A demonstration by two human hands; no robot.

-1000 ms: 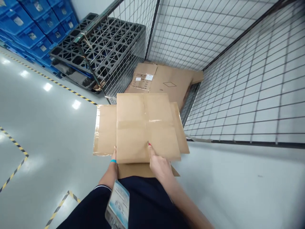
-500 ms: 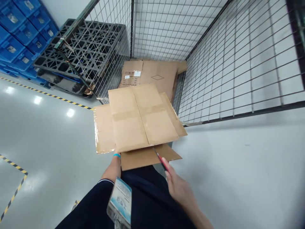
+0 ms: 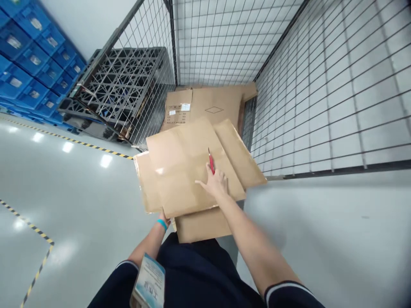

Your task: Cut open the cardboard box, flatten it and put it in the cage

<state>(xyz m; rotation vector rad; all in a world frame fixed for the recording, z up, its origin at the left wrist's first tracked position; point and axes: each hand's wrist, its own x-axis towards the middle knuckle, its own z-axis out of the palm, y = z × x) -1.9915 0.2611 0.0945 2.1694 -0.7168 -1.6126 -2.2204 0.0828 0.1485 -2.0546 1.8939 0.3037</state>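
In the middle, a cardboard box [image 3: 183, 179] tilts in front of me with its flaps spread out at the left, right and near sides. My left hand [image 3: 165, 219] grips the near left corner from below; most of its fingers are hidden under the cardboard. On the box's upper face, right of centre, lies my right hand [image 3: 216, 182], its thumb spread to the left. Between its fingers is a slim red tool [image 3: 211, 164] with a dark pointed tip, aimed away from me. Whether the tip touches the cardboard I cannot tell.
Beyond the box, flattened cardboard [image 3: 218, 100] stands inside a wire mesh cage [image 3: 218, 51]. Grey plastic pallets [image 3: 128, 70] are stacked outside it at the left, beside blue crates [image 3: 35, 64]. Yellow-black tape [image 3: 93, 146] marks the floor. A badge [image 3: 149, 280] hangs before me.
My right hand moved forward and left with the red tool, from the near edge onto the box's upper face. The box shifted slightly right and nearer; its centre seam no longer shows.
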